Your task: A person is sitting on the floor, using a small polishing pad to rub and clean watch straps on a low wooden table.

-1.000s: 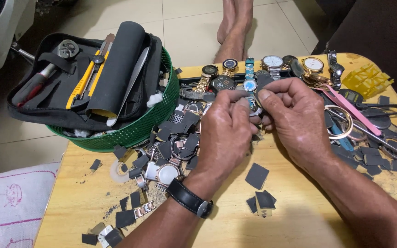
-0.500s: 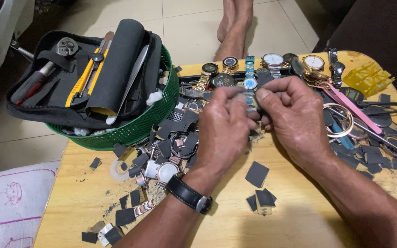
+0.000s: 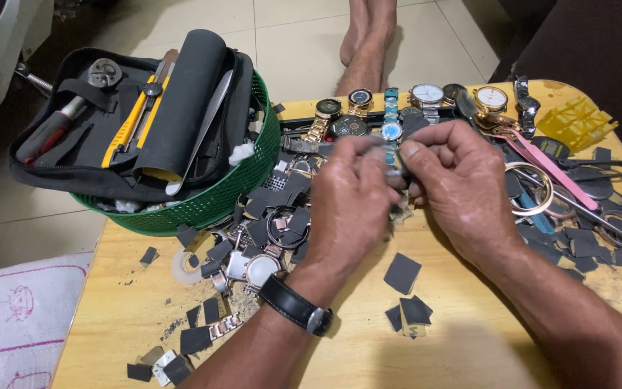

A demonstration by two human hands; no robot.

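My left hand point(image 3: 347, 198) and my right hand point(image 3: 462, 184) meet fingertip to fingertip above the wooden table point(image 3: 469, 338). Together they pinch a small dark watch part point(image 3: 397, 171). Most of it is hidden by the fingers, so its exact kind cannot be told. A black wristwatch point(image 3: 296, 306) sits on my left wrist. Just beyond the fingertips lies a blue-faced watch point(image 3: 391, 131). Under my left hand spreads a pile of watch cases and rings point(image 3: 260, 259).
A green mesh basket point(image 3: 232, 194) at the left holds a black tool pouch with a yellow utility knife point(image 3: 127, 130) and a black roll point(image 3: 181, 101). Several watches point(image 3: 426, 94) line the far edge. Dark square scraps point(image 3: 402, 272), a pink-handled tool point(image 3: 548, 169), a yellow plastic piece point(image 3: 577, 119). Bare feet point(image 3: 368, 36) beyond.
Both hands stay together at the same spot. The fingers have shifted slightly around the small part, which now shows less than before.
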